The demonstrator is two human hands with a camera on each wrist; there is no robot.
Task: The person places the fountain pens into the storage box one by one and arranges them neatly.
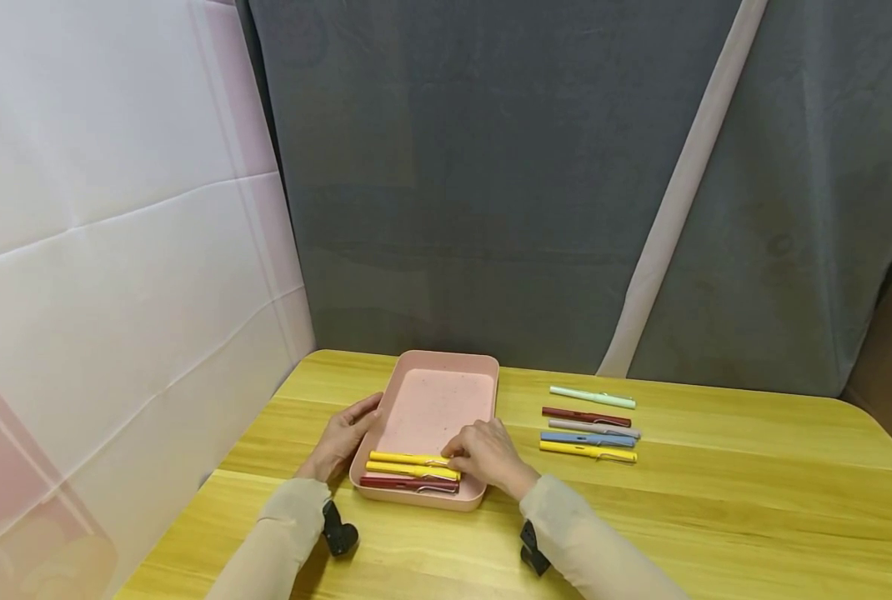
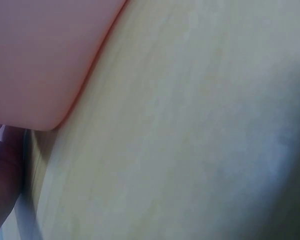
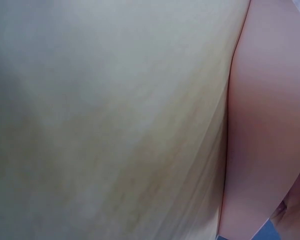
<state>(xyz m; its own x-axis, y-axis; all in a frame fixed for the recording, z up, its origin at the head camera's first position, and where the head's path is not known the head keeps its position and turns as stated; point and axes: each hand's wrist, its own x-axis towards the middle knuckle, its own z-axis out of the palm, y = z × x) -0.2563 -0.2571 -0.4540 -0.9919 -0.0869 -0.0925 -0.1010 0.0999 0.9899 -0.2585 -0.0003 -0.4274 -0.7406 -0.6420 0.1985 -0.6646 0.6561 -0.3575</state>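
A pink rectangular tray (image 1: 446, 392) lies on the table with two yellow pens and a dark red pen (image 1: 408, 484) side by side at its near end. My right hand (image 1: 487, 457) reaches over the tray's right wall and pinches the clip end of the farther yellow pen (image 1: 404, 457). Just nearer lies the second yellow pen (image 1: 408, 471). Against the tray's left wall rests my left hand (image 1: 344, 437), its fingers extended along the outside. Both wrist views show mostly the tray's outer wall and bare tabletop.
Right of the tray, several capped pens lie roughly parallel: pale green (image 1: 592, 397), dark red (image 1: 586, 417), grey (image 1: 593, 428), blue (image 1: 588, 438) and yellow (image 1: 588, 452). A grey curtain (image 1: 453, 192) hangs behind the wooden table (image 1: 716, 475); white fabric (image 1: 131, 250) hangs at the left.
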